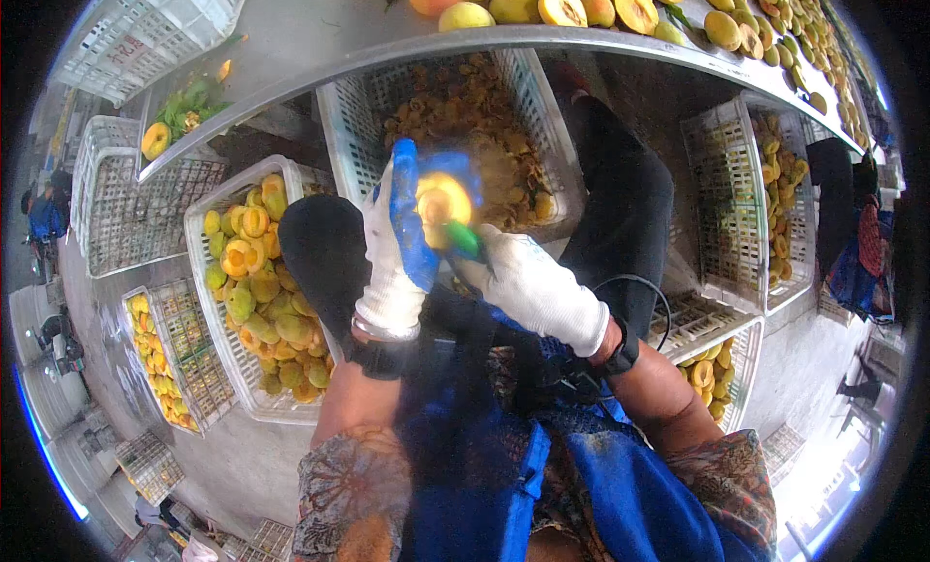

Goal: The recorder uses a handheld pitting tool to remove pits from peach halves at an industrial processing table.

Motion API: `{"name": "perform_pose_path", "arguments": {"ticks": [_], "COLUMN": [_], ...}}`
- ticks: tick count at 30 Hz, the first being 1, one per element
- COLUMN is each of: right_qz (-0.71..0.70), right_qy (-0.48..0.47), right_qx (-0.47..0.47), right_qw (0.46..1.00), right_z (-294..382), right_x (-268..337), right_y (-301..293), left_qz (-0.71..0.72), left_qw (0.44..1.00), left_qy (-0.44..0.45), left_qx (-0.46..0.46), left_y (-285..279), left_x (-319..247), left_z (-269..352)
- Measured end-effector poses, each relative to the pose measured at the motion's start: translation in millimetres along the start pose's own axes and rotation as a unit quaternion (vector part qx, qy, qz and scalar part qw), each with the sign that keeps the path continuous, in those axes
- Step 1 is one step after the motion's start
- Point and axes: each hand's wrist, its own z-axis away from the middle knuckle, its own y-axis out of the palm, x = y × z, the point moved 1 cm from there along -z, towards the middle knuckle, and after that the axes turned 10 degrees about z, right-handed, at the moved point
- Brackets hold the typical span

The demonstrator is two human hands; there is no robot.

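Observation:
In my left hand [398, 235], gloved in white knit with a blue coated palm, I hold a cut yellow stone fruit [440, 199], perhaps an apricot or peach, its cut face towards me. My right hand [534, 286], in a white knit glove, is closed around a green-handled tool [463, 239] whose working end meets the fruit and is too blurred to make out. Both hands are above a white plastic crate [543, 126] between my knees, which contains brownish pits and scraps.
A metal table [320, 42] crosses the top, bearing many fruits [563, 8]. Left of my knee stands a white crate [211, 329] of cut fruit [272, 308]. More fruit crates [788, 286] stand at the right. A person [861, 249] is at the far right.

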Motion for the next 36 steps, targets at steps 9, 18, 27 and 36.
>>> {"name": "perform_pose_path", "arguments": {"ticks": [9,18,27,36], "right_qz": [-0.331,-0.526,-0.639,-0.755], "right_qy": [-0.019,0.140,0.206,0.219], "right_qx": [0.131,0.172,0.289,0.294], "right_qw": [0.934,0.821,0.682,0.544], "right_z": [12.3,17.2,27.2,24.1], "right_x": [-24.5,-0.3,-5.5,-0.4], "right_y": [19.6,24.0,16.8,11.2], "left_qz": [-0.038,0.038,0.051,0.104], "left_qw": [0.987,0.998,0.977,0.989], "left_qy": [-0.110,-0.046,-0.175,-0.104], "left_qx": [0.112,0.036,0.115,0.020], "left_y": [-1.6,-14.9,-12.5,6.9], "left_x": [-8.9,14.4,1.9,3.5], "left_z": [-5.6,7.2,2.9,8.7]}}
